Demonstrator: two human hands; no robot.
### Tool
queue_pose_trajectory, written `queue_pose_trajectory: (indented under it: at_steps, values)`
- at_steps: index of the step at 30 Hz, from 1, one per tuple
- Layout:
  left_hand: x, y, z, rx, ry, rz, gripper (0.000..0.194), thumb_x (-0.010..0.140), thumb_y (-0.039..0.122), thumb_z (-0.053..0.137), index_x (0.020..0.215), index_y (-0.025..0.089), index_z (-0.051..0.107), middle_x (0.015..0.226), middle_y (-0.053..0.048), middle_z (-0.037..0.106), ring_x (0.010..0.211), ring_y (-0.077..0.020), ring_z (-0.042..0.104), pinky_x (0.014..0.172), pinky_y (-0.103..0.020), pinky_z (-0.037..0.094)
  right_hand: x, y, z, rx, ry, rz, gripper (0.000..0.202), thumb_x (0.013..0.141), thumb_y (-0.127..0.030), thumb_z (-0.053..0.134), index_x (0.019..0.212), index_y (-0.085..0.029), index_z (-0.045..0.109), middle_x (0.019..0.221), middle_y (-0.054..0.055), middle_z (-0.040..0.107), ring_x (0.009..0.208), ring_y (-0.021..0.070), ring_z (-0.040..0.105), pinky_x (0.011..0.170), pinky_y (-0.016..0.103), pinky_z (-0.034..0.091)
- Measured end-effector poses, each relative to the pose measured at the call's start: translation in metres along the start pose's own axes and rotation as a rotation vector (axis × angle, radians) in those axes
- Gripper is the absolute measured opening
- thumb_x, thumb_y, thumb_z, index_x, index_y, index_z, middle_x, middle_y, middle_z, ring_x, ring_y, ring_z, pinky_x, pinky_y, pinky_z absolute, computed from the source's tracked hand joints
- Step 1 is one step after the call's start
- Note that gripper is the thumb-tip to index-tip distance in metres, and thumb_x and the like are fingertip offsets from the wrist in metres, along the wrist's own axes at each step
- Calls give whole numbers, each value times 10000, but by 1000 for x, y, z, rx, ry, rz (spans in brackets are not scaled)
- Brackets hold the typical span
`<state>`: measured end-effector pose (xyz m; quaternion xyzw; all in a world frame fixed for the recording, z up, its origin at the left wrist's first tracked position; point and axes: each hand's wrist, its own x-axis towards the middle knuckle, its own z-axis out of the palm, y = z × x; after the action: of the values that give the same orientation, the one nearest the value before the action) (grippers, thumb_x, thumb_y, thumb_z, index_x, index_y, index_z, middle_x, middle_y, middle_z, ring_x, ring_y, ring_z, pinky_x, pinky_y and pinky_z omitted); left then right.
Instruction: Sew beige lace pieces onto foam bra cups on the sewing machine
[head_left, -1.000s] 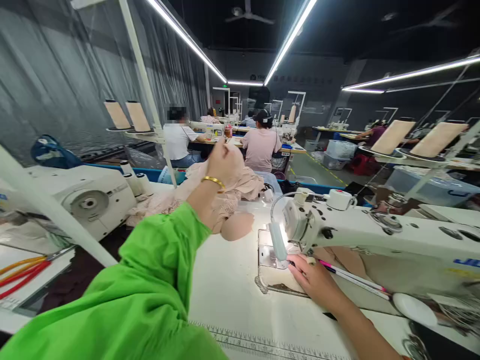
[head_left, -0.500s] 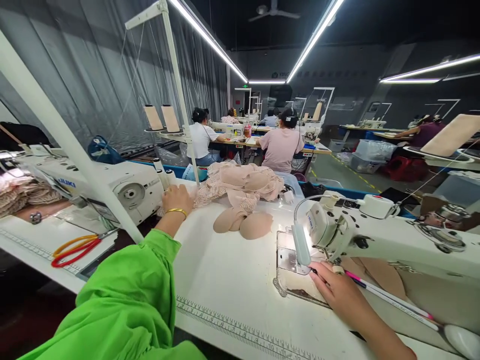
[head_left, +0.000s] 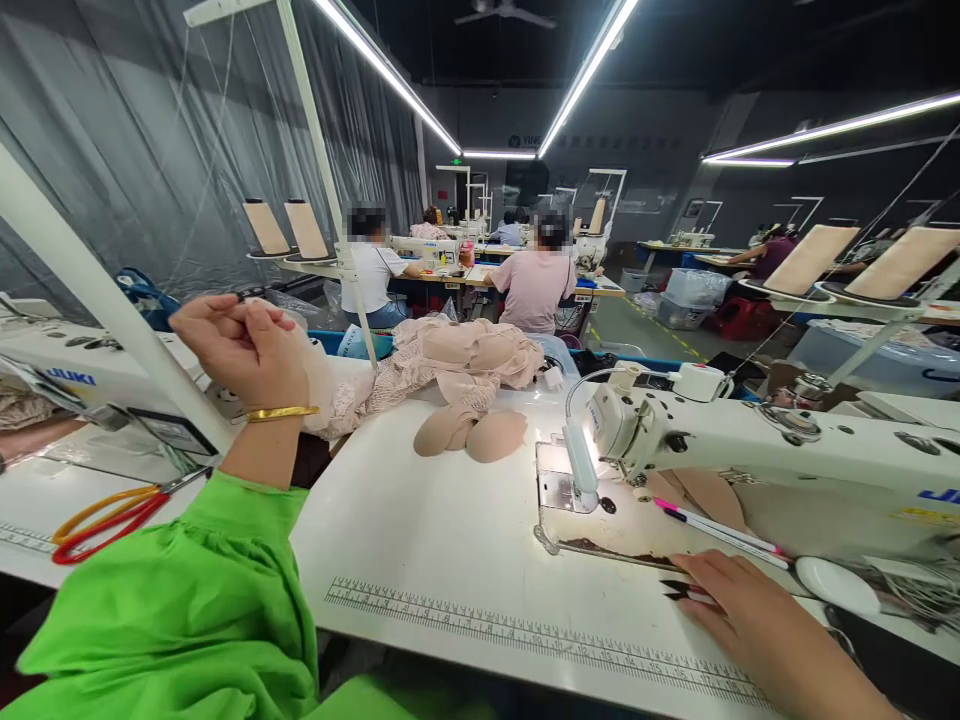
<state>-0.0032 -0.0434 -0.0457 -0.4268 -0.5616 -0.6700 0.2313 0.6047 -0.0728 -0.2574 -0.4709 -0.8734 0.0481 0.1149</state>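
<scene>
My left hand (head_left: 244, 350), with a gold bangle at the wrist, is raised at the left beside the thread stand pole. Its fingers are curled; a dark bit shows behind them, but what they hold is hidden. Low at the right, my right hand (head_left: 739, 605) rests over the table edge of the sewing machine (head_left: 690, 430). Two dark pointed tips of small thread snips (head_left: 679, 590) stick out from its closed fingers. Beige moulded bra cups (head_left: 495, 437) lie on the white table (head_left: 420, 520), in front of a heap of beige lace bras (head_left: 469, 350).
Red-and-orange-handled scissors (head_left: 112, 520) lie at left by another sewing machine (head_left: 45, 350). Two pens (head_left: 720, 530) and a white oval object (head_left: 836, 585) are under the right machine's arm. A lit lamp (head_left: 579, 455) hangs near its needle. Co-workers (head_left: 529, 275) sit ahead.
My left hand has lifted away from the white spools and moved left. My right hand has drawn back from the needle plate toward the front right. The view has turned right.
</scene>
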Motion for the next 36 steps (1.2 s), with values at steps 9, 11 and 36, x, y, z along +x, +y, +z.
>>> queue_pose_trajectory:
  at_steps: [9, 11, 36]
  values:
    - [-156, 82, -2, -541, -1317, -570, 516, 818, 394, 777, 1258, 179, 612, 1185, -113, 726, 885, -212, 747, 843, -379, 596, -6, -58, -8, 71, 307, 93, 404, 1110, -435, 307, 960, -225, 618, 854, 99, 731, 802, 258, 724, 703, 362, 564]
    - [-193, 87, -2, -579, -1510, -727, 648, 776, 388, 818, 1340, 188, 571, 1251, -135, 706, 934, -234, 747, 942, -442, 577, 3, -92, -17, 269, 187, 162, 358, 1132, -388, 259, 991, -242, 554, 740, 21, 681, 673, 195, 690, 636, 295, 533]
    - [-155, 53, -11, 31, -1208, 402, 421, 1009, 477, 480, 1281, 211, 661, 1319, -101, 722, 1178, -311, 672, 1004, -467, 544, 10, -102, -15, -111, 263, 80, 324, 992, -305, 681, 1294, -205, 622, 1210, 145, 692, 1075, 336, 631, 881, 466, 504]
